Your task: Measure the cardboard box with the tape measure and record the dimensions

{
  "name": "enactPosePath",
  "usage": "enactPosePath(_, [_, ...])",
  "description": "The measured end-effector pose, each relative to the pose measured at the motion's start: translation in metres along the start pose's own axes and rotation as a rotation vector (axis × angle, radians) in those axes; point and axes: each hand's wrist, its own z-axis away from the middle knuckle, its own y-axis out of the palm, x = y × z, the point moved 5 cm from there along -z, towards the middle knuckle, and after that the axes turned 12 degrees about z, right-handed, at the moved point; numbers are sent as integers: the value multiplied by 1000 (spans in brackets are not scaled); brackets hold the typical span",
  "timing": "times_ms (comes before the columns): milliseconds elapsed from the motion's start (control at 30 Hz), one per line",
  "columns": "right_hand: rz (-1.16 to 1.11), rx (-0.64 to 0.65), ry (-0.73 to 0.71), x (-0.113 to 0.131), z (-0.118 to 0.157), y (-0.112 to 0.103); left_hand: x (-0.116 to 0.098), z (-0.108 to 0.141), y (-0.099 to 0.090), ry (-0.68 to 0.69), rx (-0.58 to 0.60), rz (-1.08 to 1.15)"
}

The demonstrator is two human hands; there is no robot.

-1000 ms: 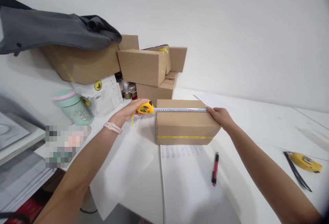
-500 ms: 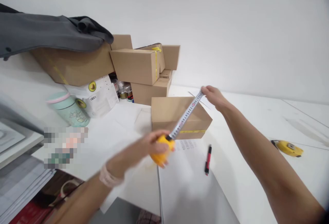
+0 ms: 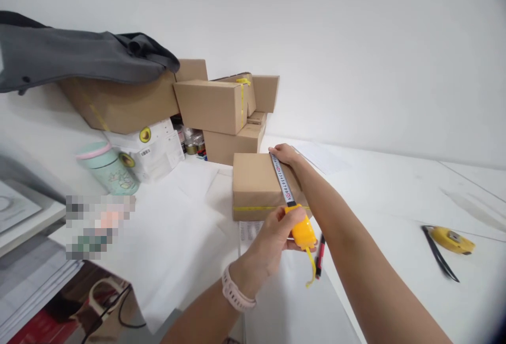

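A closed cardboard box [image 3: 255, 178] with a yellow strip along its lower front lies on the white table. Over its top runs the pulled-out blade of a yellow tape measure [image 3: 303, 228], slanting from the far edge to the near side. My left hand [image 3: 276, 236] grips the yellow case just in front of the box, and a yellow strap dangles from it. At the box's far edge, my right hand [image 3: 285, 153] pinches the blade's end. A red and black pen [image 3: 320, 258] lies partly hidden beside the case.
A second yellow tape measure [image 3: 453, 239] with a black strap lies at the right. Stacked cartons [image 3: 209, 104], a mint tumbler [image 3: 108, 170] and a dark grey bag [image 3: 90, 57] stand at the left. Paper [image 3: 322, 157] lies behind my right arm.
Both hands have turned the stretched blade from a rightward slant to a leftward one, bringing it over the box top. My right hand moved left, my left hand moved right.
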Motion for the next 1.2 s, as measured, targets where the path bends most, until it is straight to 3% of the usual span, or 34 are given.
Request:
enactPosePath(233, [-68,19,-65,-7,21,6,9,4,6,-46,7,48])
enactPosePath(367, [-43,-25,-38,0,3,-7,1,15,-3,-8,30,-20])
enactPosePath(467, [-20,-218,-19,-8,-9,-40,-10,38,-29,126,-2,-150])
enactPosePath(567, [-53,-399,82,-42,12,-68,-28,59,-71,369,-184,-358])
enactPosePath(633, [-85,-384,174,-69,40,-69,-37,60,-97,457,-269,-421])
enactPosePath(733, [-177,-202,163,-83,79,-48,-45,43,-116,451,-224,-385])
enactPosePath(800, [-162,-136,109,-73,94,-37,-55,32,-114,438,-170,-356])
enactPosePath(867, [-56,-161,75,-54,100,-39,-70,30,-104,456,-128,-340])
enactPosePath(1067, [518,-353,52,4,100,-77,-125,44,-64,580,-78,-351])
enactPosePath(1200, [769,-364,78,15,85,-73,-132,41,-58,584,-147,-393])
